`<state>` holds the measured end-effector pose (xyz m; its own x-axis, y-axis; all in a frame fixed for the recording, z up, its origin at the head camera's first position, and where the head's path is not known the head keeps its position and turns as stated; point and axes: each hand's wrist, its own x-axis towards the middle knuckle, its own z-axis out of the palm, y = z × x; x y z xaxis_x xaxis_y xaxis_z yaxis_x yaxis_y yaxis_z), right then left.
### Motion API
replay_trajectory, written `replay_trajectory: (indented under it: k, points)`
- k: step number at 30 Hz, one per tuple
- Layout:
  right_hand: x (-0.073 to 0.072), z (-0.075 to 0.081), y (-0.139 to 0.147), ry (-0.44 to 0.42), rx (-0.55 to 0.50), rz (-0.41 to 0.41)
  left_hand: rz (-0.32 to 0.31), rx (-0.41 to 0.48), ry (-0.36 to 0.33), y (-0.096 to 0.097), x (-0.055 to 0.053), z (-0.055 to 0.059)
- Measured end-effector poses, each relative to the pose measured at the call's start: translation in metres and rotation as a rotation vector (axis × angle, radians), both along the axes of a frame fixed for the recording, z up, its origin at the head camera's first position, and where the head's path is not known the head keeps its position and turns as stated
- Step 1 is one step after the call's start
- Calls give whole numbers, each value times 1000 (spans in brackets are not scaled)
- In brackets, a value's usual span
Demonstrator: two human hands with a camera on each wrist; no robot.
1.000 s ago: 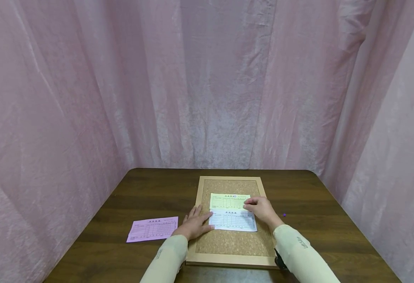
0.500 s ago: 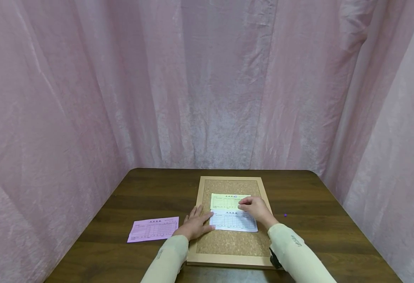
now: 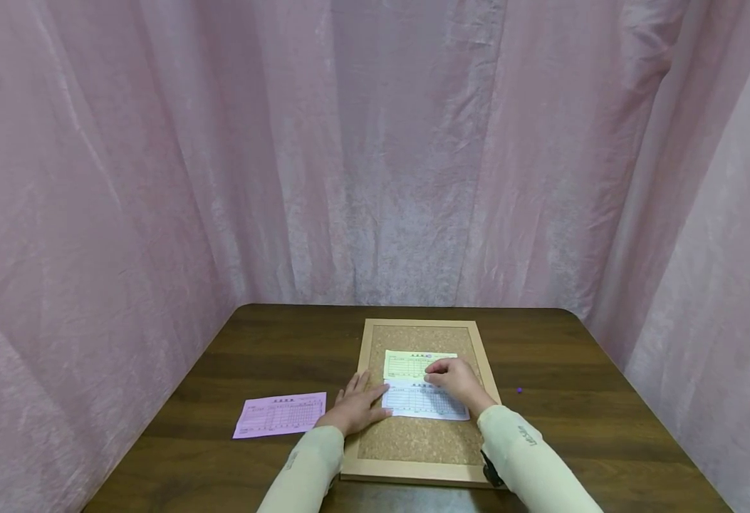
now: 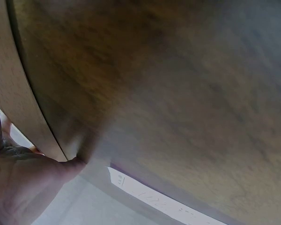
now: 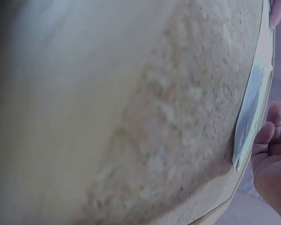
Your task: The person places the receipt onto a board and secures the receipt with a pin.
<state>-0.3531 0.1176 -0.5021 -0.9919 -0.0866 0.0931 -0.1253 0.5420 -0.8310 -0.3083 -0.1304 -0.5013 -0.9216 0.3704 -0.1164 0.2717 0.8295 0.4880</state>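
My left hand (image 3: 352, 408) lies with spread fingers on the left side of a wood-framed cork board (image 3: 426, 445). Its thumb and index fingertip touch the left edge of a white printed slip (image 3: 421, 402). Above that slip, a yellow printed slip (image 3: 398, 364) lies on the cork, with a purple dot (image 3: 429, 355) like a pin head near its top. My right hand (image 3: 456, 379) pinches thumb and index finger together over the seam between both slips. Whatever small thing sits in that pinch is hidden. In the right wrist view, the right hand (image 5: 274, 157) shows its curled fingers beside the slips.
A pink printed slip (image 3: 281, 415) lies on the dark wooden table (image 3: 272, 356), left of the board. Right of the board is a small purple pin-like thing (image 3: 519, 390). Pink curtains (image 3: 407, 157) hang behind the table and at both sides.
My right hand has slid left across the slips, from near their right side toward the middle, fingertips still pinched. The left hand has stayed in place on the board.
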Motion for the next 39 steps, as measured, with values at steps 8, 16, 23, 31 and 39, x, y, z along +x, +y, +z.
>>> replay_trajectory:
  k: [8,16,23,31,39]
  points:
    - [1,0,-6,-62,8,-2,8,21,-2,0,1,0]
    - [-1,-1,-11,-52,32,22,6,9,-2,-1,-1,-2]
    - [-2,-2,-12,-61,61,35,0,5,-1,-1,-1,-2]
    - [0,1,-13,-98,52,-5,6,3,-6,-1,-1,-3]
    - [0,-2,-16,-98,91,2,8,4,-3,-1,-1,-2]
